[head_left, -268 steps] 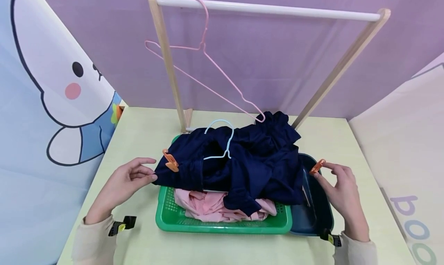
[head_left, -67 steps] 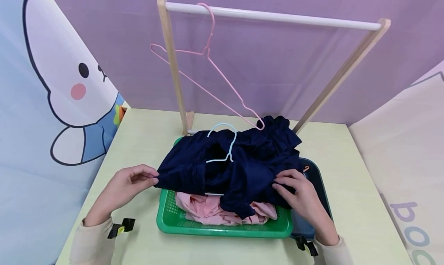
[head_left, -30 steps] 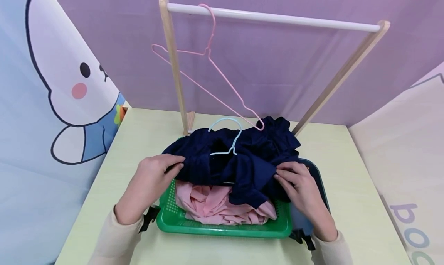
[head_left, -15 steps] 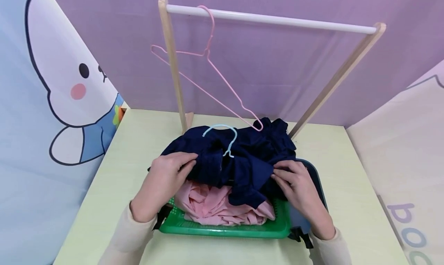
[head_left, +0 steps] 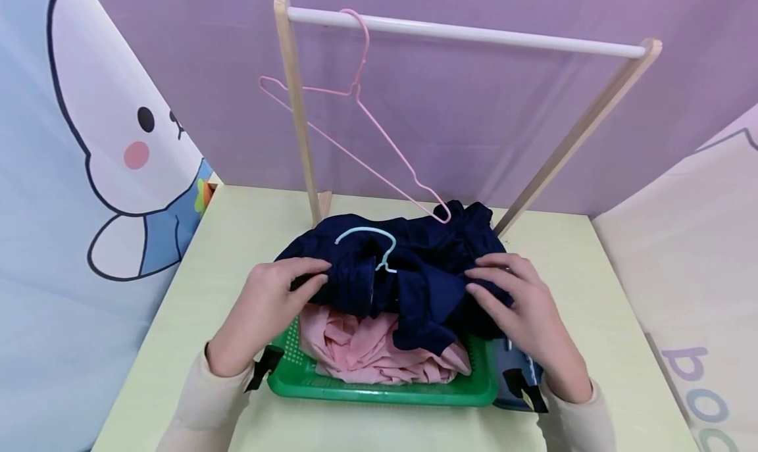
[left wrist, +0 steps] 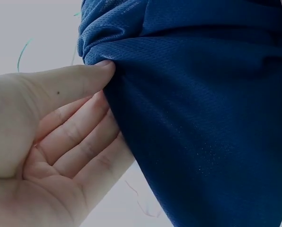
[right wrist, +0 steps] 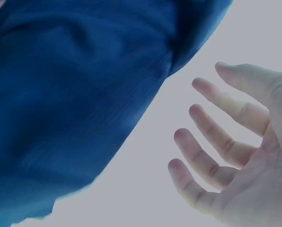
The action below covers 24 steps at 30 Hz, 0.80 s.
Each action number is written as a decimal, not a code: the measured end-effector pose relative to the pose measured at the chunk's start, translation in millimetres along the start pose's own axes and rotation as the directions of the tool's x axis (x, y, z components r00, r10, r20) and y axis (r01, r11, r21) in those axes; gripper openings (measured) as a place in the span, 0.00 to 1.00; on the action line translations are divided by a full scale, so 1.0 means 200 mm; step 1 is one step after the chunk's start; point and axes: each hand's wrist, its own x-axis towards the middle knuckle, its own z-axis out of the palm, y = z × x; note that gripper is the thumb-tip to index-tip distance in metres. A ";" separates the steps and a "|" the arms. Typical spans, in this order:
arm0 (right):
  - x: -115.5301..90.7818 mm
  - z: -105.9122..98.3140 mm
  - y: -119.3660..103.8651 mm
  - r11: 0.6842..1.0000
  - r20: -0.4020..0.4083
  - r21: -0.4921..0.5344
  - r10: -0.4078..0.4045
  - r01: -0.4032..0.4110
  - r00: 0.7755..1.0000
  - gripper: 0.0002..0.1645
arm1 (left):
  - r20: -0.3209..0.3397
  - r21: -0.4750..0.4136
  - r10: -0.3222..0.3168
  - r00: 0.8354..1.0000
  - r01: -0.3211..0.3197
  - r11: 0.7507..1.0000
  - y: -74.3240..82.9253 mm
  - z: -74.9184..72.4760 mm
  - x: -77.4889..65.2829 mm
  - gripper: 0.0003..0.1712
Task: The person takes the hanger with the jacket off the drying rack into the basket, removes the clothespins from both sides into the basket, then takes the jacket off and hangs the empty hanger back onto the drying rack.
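A navy garment (head_left: 435, 301) of fine-textured cloth lies bunched over the green basket (head_left: 385, 393). The hook of a light blue hanger (head_left: 387, 238) sticks up from its opening, leaning left. My left hand (head_left: 278, 307) pinches the garment's left part; in the left wrist view the thumb presses the cloth against the fingers. At the right side my right hand (right wrist: 240, 137) is spread, its fingers apart from one another. The right wrist view shows a gap between it and the cloth. Pink cloth (head_left: 379, 353) lies in the basket under the garment.
A pink hanger (head_left: 379, 126) hangs from the white rail (head_left: 462, 32) of a wooden-legged rack behind the basket. A dark blue bin (head_left: 510, 373), partly covered by my right arm, stands at the basket's right.
The orange clips seen earlier on the garment and in my right hand are out of sight. My left hand has shifted right along the cloth; my right hand has let go. The blue hook tipped left.
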 end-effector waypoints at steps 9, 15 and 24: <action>0.15 0.12 -0.07 0.993 0.080 0.015 -0.120 0.119 0.990 0.21 | 0.007 -0.054 -0.071 0.997 0.071 0.996 -0.01 0.00 -0.01 0.22; 0.21 0.18 -0.10 0.986 0.110 0.014 -0.166 0.165 0.980 0.16 | -0.002 -0.068 -0.056 0.998 0.055 0.996 -0.02 -0.01 -0.01 0.26; 0.22 0.20 -0.12 0.983 0.113 -0.018 -0.180 0.183 0.977 0.10 | 0.024 -0.076 -0.106 0.994 0.108 0.991 -0.04 -0.04 -0.04 0.25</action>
